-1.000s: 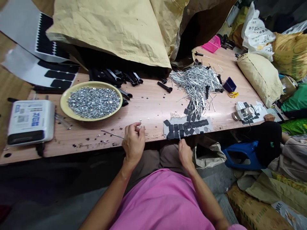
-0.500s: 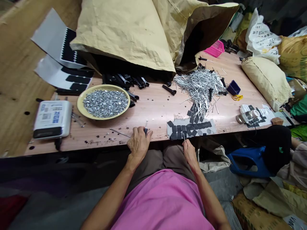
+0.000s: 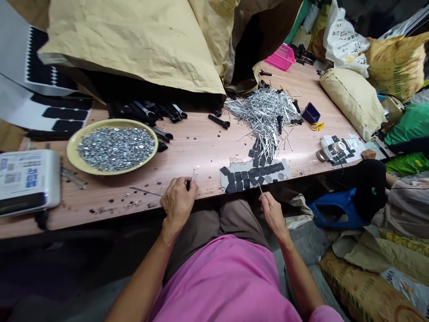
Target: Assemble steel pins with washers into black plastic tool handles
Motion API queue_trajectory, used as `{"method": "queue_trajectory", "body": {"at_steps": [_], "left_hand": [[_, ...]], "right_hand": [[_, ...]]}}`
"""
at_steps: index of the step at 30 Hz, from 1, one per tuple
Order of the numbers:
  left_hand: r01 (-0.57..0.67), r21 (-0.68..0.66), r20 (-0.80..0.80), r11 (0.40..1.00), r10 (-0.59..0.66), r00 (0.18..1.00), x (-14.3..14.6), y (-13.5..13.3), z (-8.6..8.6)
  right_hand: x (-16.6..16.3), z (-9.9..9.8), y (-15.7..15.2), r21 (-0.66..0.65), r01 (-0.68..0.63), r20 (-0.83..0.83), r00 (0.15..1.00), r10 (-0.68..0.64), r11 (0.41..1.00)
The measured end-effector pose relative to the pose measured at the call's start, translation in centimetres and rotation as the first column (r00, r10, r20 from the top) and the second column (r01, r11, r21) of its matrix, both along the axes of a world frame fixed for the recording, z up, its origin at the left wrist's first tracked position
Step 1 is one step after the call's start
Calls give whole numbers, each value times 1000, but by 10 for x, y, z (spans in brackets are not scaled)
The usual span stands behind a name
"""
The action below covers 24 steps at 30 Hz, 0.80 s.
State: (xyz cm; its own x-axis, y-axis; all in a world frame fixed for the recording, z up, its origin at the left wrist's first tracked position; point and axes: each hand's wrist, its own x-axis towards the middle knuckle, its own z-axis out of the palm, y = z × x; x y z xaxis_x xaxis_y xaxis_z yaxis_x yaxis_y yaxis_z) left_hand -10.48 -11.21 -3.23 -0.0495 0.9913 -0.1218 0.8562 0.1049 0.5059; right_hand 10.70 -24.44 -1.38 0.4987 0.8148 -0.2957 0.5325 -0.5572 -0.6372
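Left hand [image 3: 178,201] steady, right hand [image 3: 273,210] shifted right

Left fingers close around 1 black part [image 3: 188,184], a metal pin [image 3: 193,173] protruding, at the table [image 3: 197,152] edge. Dark pads [image 3: 238,176] lie on a grey sheet [image 3: 223,180]. Right fingers pinch a thin rod [image 3: 260,189]; its tip has moved right along the sheet, seemingly bringing other pads within reach. Contact is unclear.

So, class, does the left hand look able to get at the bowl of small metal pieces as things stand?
Probably yes: the bowl stands open, ahead and leftward of the left hand, with nothing tall between them. But that hand holds a metal pin, so it may need freeing first.
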Motion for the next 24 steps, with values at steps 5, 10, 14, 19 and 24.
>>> {"method": "queue_trajectory", "body": {"at_steps": [5,10,14,19,24], "left_hand": [[-146,-94,369,985,171,914,1,7,3],[33,-380,791,924,307,529,22,-3,7],[176,-461,845,870,369,387,49,-18,10],[275,-444,880,853,357,313,78,-34,9],[270,-418,894,867,341,290,97,-50,-3]], "right_hand": [[-4,5,14,-130,-43,132,989,60,991],[14,0,4,-399,65,339,937,81,915],[52,-13,-16,-465,250,457,889,-11,849],[49,-13,-14,-101,167,494,864,-96,981],[-23,-11,5,135,-70,34,997,66,988]]}}
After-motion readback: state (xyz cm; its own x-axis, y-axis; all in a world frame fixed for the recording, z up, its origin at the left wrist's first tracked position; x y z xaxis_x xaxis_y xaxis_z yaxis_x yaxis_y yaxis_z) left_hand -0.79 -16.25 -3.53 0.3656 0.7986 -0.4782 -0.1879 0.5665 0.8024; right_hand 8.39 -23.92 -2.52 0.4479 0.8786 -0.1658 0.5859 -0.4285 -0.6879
